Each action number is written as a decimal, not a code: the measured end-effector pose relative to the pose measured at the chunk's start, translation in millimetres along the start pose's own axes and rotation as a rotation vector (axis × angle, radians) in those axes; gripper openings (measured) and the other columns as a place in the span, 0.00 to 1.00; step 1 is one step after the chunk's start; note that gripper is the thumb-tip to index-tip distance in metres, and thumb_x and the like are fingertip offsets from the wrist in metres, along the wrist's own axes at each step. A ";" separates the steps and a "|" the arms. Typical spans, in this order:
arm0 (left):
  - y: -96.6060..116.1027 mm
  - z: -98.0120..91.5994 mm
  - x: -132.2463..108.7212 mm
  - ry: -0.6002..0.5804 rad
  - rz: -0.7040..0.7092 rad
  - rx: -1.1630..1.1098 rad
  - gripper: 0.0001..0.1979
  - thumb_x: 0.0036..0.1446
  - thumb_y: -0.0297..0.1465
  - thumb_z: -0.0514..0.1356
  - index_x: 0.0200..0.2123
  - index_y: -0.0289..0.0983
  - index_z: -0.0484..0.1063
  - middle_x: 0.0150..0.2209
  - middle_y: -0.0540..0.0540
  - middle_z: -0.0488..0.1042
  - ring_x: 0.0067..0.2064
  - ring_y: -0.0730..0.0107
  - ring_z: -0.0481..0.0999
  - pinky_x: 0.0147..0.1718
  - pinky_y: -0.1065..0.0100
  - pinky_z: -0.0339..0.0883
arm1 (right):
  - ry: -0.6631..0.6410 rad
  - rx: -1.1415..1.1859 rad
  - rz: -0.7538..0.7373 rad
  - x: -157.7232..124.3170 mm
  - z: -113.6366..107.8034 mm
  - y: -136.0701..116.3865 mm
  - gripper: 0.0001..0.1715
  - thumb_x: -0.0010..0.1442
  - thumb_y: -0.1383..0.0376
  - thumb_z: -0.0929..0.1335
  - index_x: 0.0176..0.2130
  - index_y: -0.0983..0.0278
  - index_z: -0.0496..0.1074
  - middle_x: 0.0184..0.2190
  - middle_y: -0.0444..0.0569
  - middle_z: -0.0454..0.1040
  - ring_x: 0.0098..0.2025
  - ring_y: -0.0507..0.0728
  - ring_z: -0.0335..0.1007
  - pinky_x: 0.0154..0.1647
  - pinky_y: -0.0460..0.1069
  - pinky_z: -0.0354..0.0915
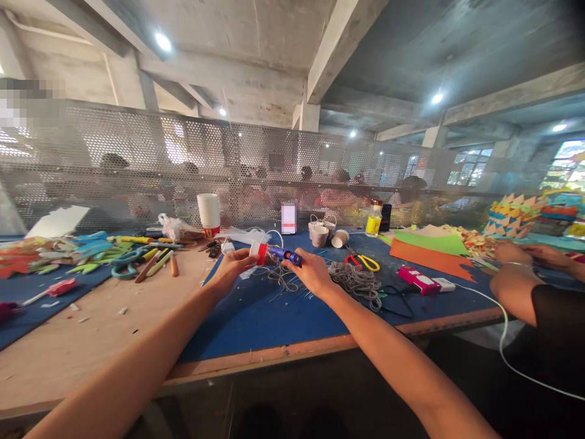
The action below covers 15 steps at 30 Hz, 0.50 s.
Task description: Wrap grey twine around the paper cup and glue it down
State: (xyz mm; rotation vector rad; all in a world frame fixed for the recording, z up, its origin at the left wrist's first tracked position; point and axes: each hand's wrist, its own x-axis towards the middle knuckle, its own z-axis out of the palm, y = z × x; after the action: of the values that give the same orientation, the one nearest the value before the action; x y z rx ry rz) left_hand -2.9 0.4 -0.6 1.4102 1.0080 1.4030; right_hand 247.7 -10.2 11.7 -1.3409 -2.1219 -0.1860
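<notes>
My left hand (234, 267) is closed around a small white and red paper cup (261, 252), held tilted on its side over the blue mat (237, 329). In my right hand (313, 272) is a blue hot glue gun (284, 252), its front end close to the cup; whether they touch I cannot tell. Beneath and right of my right hand lies a tangled heap of grey cord (354, 280). Just beyond stand several cord-wrapped small cups (319, 233), and another small cup (339, 238) lies on its side.
Yellow-handled scissors (368, 263), a magenta box (419, 280) and orange sheets (425, 259) lie to the right. A co-worker's arm (514, 280) reaches in there. Stacked paper cups (209, 213), a phone (289, 218) and a yellow bottle (373, 219) stand at the back. Cutting tools (155, 262) lie left.
</notes>
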 end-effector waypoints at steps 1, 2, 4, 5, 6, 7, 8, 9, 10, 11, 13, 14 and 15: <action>0.4 0.4 -0.3 -0.002 -0.001 -0.001 0.17 0.46 0.43 0.75 0.36 0.39 0.85 0.39 0.40 0.86 0.44 0.53 0.82 0.50 0.56 0.70 | -0.002 -0.004 0.004 0.1 -0.1 0.0 0.19 0.69 0.46 0.69 0.41 0.59 0.72 0.36 0.47 0.84 0.38 0.59 0.80 0.31 0.47 0.50; 0.8 0.7 -0.6 -0.003 -0.002 -0.001 0.17 0.46 0.43 0.75 0.37 0.39 0.85 0.39 0.40 0.86 0.44 0.53 0.82 0.50 0.56 0.70 | -0.004 -0.009 0.009 0.2 -0.4 -0.2 0.19 0.70 0.46 0.68 0.41 0.59 0.72 0.36 0.47 0.84 0.38 0.59 0.80 0.31 0.47 0.49; 1.6 1.4 -0.9 -0.005 -0.005 -0.001 0.17 0.46 0.43 0.75 0.36 0.39 0.85 0.39 0.40 0.86 0.43 0.53 0.82 0.50 0.56 0.70 | -0.010 -0.017 0.020 0.3 -1.5 -1.0 0.20 0.70 0.46 0.68 0.41 0.59 0.72 0.36 0.47 0.84 0.38 0.59 0.80 0.31 0.48 0.49; 2.0 1.7 -1.0 -0.006 -0.006 -0.001 0.17 0.45 0.43 0.75 0.36 0.39 0.85 0.39 0.40 0.86 0.43 0.53 0.83 0.50 0.56 0.70 | -0.011 -0.018 0.024 0.3 -2.3 -1.4 0.20 0.70 0.46 0.67 0.41 0.59 0.72 0.36 0.48 0.84 0.37 0.59 0.80 0.30 0.48 0.49; 2.4 1.9 -1.1 -0.006 -0.006 -0.002 0.17 0.45 0.43 0.75 0.36 0.38 0.85 0.39 0.40 0.86 0.43 0.53 0.83 0.50 0.56 0.70 | -0.011 -0.019 0.026 0.3 -3.1 -1.9 0.20 0.71 0.46 0.67 0.41 0.59 0.72 0.36 0.48 0.84 0.37 0.58 0.80 0.30 0.48 0.49; 2.6 2.0 -1.2 -0.007 -0.006 -0.003 0.17 0.45 0.43 0.75 0.36 0.38 0.85 0.39 0.40 0.86 0.44 0.53 0.83 0.51 0.56 0.70 | -0.010 -0.018 0.026 0.2 -3.9 -2.4 0.20 0.71 0.46 0.67 0.41 0.59 0.72 0.36 0.48 0.84 0.37 0.58 0.80 0.30 0.47 0.49; 2.9 2.1 -1.3 -0.011 -0.007 -0.004 0.17 0.45 0.43 0.75 0.36 0.38 0.85 0.39 0.40 0.86 0.44 0.52 0.83 0.51 0.55 0.70 | -0.009 -0.016 0.026 0.1 -4.6 -2.7 0.20 0.71 0.46 0.66 0.41 0.59 0.72 0.36 0.48 0.83 0.37 0.58 0.80 0.30 0.47 0.49; 3.1 2.1 -1.5 -0.016 -0.008 -0.003 0.17 0.45 0.43 0.74 0.36 0.38 0.85 0.39 0.39 0.86 0.44 0.52 0.83 0.51 0.55 0.70 | -0.009 -0.015 0.025 0.0 -5.1 -3.0 0.20 0.71 0.46 0.66 0.41 0.59 0.72 0.36 0.48 0.83 0.37 0.58 0.80 0.30 0.47 0.49; 3.2 2.1 -1.7 -0.019 -0.007 -0.001 0.17 0.46 0.43 0.74 0.36 0.39 0.85 0.40 0.39 0.86 0.45 0.51 0.82 0.52 0.54 0.70 | -0.009 -0.014 0.025 -0.1 -5.4 -3.1 0.20 0.71 0.46 0.66 0.41 0.59 0.72 0.36 0.48 0.83 0.37 0.58 0.80 0.30 0.47 0.49; 3.3 2.0 -1.9 -0.022 -0.003 0.001 0.17 0.46 0.43 0.74 0.37 0.39 0.85 0.40 0.39 0.86 0.45 0.51 0.82 0.52 0.54 0.70 | -0.010 -0.013 0.026 -0.1 -5.4 -3.1 0.20 0.71 0.46 0.66 0.41 0.59 0.72 0.36 0.48 0.84 0.37 0.59 0.80 0.30 0.47 0.49; 3.4 1.7 -2.3 -0.026 0.004 0.009 0.17 0.47 0.43 0.74 0.37 0.39 0.85 0.40 0.39 0.86 0.45 0.50 0.82 0.51 0.53 0.70 | -0.012 -0.013 0.027 -0.1 -4.9 -2.9 0.20 0.71 0.46 0.66 0.41 0.59 0.72 0.36 0.48 0.84 0.37 0.59 0.80 0.30 0.48 0.49; 3.4 1.6 -2.3 -0.022 0.007 0.014 0.16 0.47 0.43 0.74 0.36 0.40 0.85 0.40 0.40 0.86 0.45 0.51 0.82 0.51 0.54 0.70 | -0.011 -0.012 0.026 -0.1 -4.3 -2.7 0.20 0.71 0.46 0.67 0.41 0.59 0.72 0.36 0.48 0.84 0.37 0.59 0.80 0.30 0.48 0.49; 3.2 1.4 -2.3 -0.016 0.007 0.019 0.16 0.46 0.43 0.74 0.35 0.40 0.85 0.40 0.40 0.86 0.45 0.51 0.82 0.51 0.54 0.70 | -0.010 -0.012 0.023 0.0 -3.6 -2.5 0.19 0.70 0.46 0.67 0.41 0.59 0.72 0.36 0.47 0.84 0.37 0.58 0.80 0.30 0.48 0.49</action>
State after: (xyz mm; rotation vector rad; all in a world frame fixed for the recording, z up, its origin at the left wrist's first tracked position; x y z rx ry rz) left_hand -1.7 -2.7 1.9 1.4378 1.0098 1.3880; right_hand 247.1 -12.9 15.1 -1.3750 -2.1159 -0.1827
